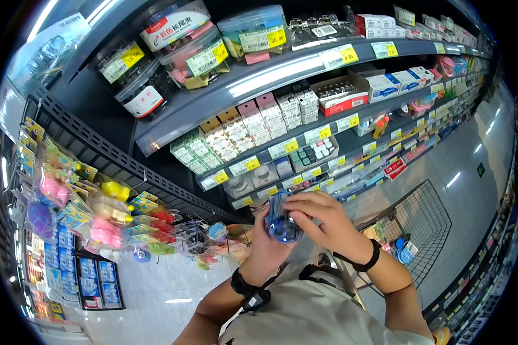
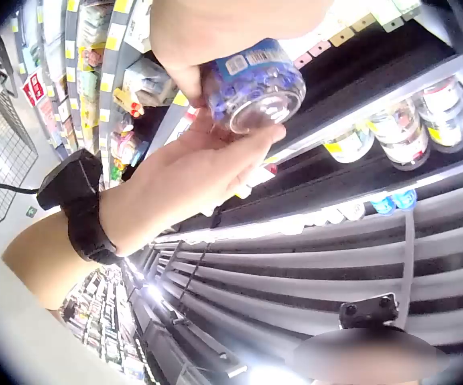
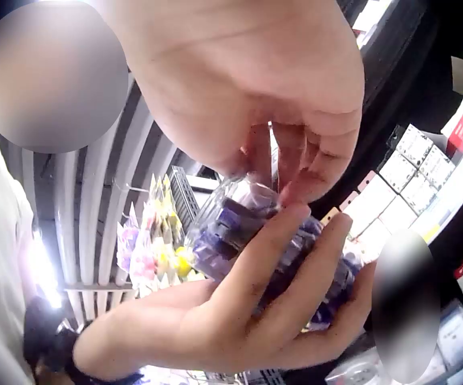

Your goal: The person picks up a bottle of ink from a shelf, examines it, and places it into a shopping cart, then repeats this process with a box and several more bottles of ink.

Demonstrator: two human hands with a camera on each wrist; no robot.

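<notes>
Clear jar (image 1: pixel 285 229), up off the shelves (image 1: pixel 172 123), tilted and right at twelve o'clock from the beige top (image 1: pixel 305 313)! The left hand (image 1: pixel 261 244) cupped it, fingers part-curled round its side, likely to bear the weight and stop it rolling. Over the far end came the right hand (image 1: pixel 323 217), fingers bent close in a grip, probably for fine control there. The cart (image 1: pixel 426 215) stood at two o'clock.
</notes>
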